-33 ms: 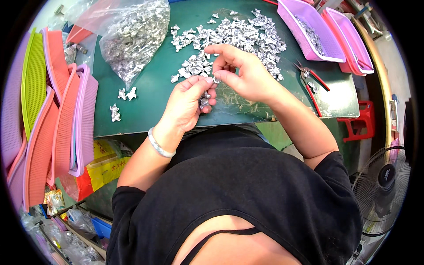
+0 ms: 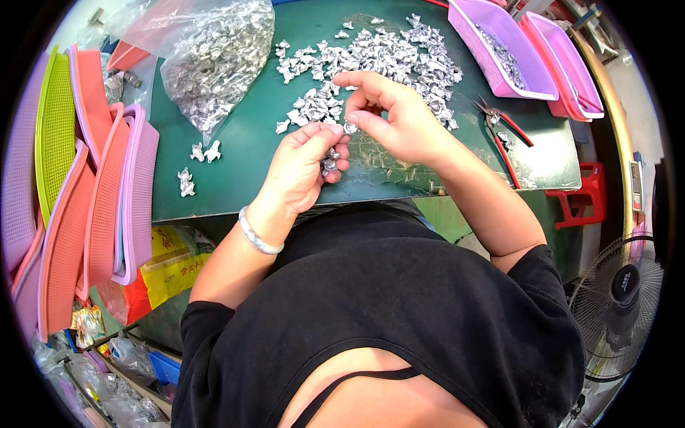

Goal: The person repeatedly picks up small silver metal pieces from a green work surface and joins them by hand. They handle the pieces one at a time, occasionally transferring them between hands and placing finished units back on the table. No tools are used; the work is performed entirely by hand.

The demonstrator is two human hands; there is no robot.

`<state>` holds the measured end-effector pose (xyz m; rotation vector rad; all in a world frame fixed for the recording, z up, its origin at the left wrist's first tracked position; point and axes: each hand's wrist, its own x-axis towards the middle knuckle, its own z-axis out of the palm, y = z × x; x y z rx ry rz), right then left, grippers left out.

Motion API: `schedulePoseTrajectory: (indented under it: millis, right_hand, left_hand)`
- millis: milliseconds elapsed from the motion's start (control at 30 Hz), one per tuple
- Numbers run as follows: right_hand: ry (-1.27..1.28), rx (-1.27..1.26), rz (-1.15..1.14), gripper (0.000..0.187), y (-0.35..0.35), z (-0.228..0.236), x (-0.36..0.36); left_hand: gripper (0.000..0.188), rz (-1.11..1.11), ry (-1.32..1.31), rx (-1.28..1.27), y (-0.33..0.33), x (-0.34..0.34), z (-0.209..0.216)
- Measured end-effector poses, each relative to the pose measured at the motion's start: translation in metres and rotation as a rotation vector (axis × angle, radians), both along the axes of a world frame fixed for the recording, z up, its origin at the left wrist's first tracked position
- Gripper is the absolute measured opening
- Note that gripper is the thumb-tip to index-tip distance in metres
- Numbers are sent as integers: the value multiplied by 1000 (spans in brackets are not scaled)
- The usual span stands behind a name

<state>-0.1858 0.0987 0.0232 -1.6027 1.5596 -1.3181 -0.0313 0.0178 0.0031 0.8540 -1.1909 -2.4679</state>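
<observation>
figurines [image 2: 329,162] sit clasped in the left hand [image 2: 301,155] mid-frame, likely bunched so several stay handy; the right hand [image 2: 396,123] curls close by, its grip unclear.

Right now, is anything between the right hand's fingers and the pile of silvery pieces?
Nothing visible: in this view, the right hand's fingers overlap the near edge of the pile of silvery pieces. The left hand and red-handled pliers are to either side.
</observation>
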Motion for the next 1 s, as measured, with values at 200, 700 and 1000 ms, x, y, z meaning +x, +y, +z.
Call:
schedulePoseTrajectory:
  millis: [200,700,1000]
  right_hand:
    - [-270,147,-1,37,8,-5,-4]
    - [-423,244,1,36,14,-4,1]
    - [-445,275,-29,34,16,0,4]
  left_hand:
    - [15,7,-25,24,0,2,-2]
    - [13,-6,-18,8,3,4,0]
    - [13,-16,-3,-9,3,5,0]
